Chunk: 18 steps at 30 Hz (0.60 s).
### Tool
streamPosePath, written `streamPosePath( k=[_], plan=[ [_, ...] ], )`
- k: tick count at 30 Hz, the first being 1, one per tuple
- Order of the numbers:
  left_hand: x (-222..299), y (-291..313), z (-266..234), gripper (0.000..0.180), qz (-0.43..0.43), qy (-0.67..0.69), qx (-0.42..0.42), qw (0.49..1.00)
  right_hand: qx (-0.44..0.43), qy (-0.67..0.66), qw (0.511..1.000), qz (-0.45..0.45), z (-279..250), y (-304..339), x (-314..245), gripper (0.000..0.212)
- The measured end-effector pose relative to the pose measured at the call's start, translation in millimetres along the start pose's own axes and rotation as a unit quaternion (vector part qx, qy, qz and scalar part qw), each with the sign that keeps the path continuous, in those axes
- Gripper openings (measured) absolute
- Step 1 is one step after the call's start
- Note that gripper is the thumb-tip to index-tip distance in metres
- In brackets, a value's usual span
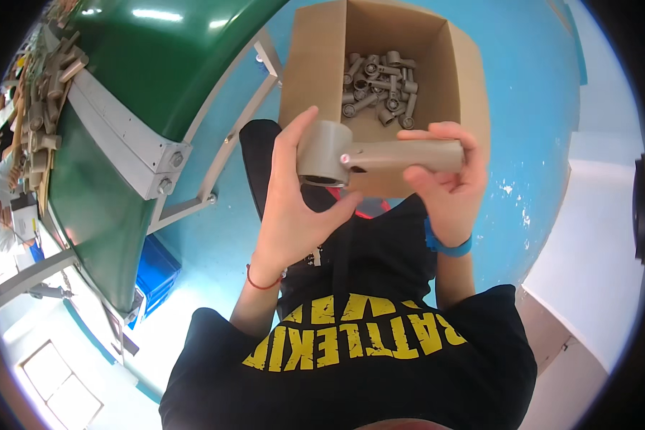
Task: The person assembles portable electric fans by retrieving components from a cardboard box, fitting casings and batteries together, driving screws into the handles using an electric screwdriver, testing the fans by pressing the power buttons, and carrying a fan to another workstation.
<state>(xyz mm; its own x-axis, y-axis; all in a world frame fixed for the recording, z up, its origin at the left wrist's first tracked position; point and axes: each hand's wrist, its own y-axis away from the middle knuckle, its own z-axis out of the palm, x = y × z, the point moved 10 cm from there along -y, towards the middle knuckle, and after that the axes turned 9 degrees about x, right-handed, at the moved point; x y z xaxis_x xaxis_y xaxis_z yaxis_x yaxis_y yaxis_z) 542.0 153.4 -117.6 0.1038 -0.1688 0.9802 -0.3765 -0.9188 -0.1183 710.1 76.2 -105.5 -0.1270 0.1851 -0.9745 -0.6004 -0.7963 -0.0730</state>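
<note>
I hold a grey-beige plastic pipe-like part point(398, 155) up in front of my body, over the near edge of the box. It has a wide, short cylinder at one end and a narrower tube running out sideways from it. My left hand point(283, 204) is curved around the wide cylinder, with the fingers along its left side and the thumb below. Around the far end of the tube, my right hand point(455, 190) grips with fingers above and thumb beneath. A pinkish dot shows where tube and cylinder meet.
Ahead stands an open cardboard box point(312, 61) with several similar grey-beige parts point(380, 86) inside. To the left runs a green conveyor belt point(143, 64) on a metal frame point(125, 136), with more parts point(50, 93) piled beyond. A blue crate point(154, 272) sits beneath it.
</note>
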Motion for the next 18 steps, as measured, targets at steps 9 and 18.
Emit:
streamPosePath(
  k=[9,18],
  plan=[
    [-35,0,28,0.069,-0.070,0.052,-0.049,0.995,-0.138,0.153,0.969,-0.137,34,13,-24,0.046],
    [-38,6,31,0.063,-0.101,0.020,-0.082,0.991,-0.039,-0.006,0.999,0.033,7,8,5,0.043]
  ],
)
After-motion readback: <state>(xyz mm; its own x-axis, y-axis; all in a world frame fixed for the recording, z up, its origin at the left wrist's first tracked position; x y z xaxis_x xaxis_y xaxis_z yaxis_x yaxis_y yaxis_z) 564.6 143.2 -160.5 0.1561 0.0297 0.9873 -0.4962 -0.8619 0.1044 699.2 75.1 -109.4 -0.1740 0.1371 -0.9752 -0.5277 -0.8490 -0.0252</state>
